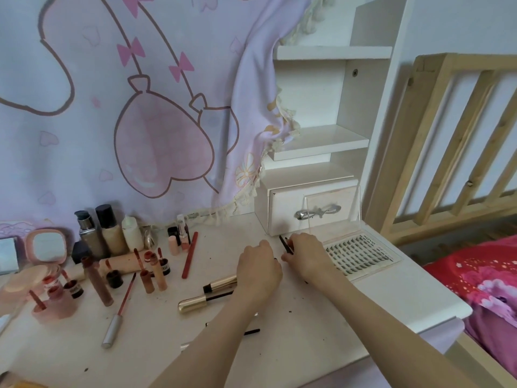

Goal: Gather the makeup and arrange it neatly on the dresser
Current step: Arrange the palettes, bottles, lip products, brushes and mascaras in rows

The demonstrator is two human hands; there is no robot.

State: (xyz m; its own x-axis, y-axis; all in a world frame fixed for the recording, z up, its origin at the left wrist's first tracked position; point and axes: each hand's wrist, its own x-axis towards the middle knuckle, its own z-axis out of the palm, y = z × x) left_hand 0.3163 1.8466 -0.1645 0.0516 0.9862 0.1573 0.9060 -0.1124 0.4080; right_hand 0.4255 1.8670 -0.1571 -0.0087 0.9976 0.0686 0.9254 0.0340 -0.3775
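Note:
Both hands meet in the middle of the white dresser top (223,345). My right hand (306,254) pinches a thin dark pencil (284,243) that points up and back. My left hand (258,266) is curled just beside it; I cannot see what its fingers hold. Two gold mascara pieces (207,299) lie under my left wrist. An open clear case of false lashes (359,254) sits right of my right hand. Lip glosses (152,273), a red pencil (190,259) and a silver-capped wand (120,312) are scattered to the left.
Foundation bottles (107,231) and a pink compact mirror (47,245) stand at the back left. A small white drawer (310,211) with shelves above stands at the back right. A wooden bed rail (447,152) and a red blanket (481,278) lie right of the dresser.

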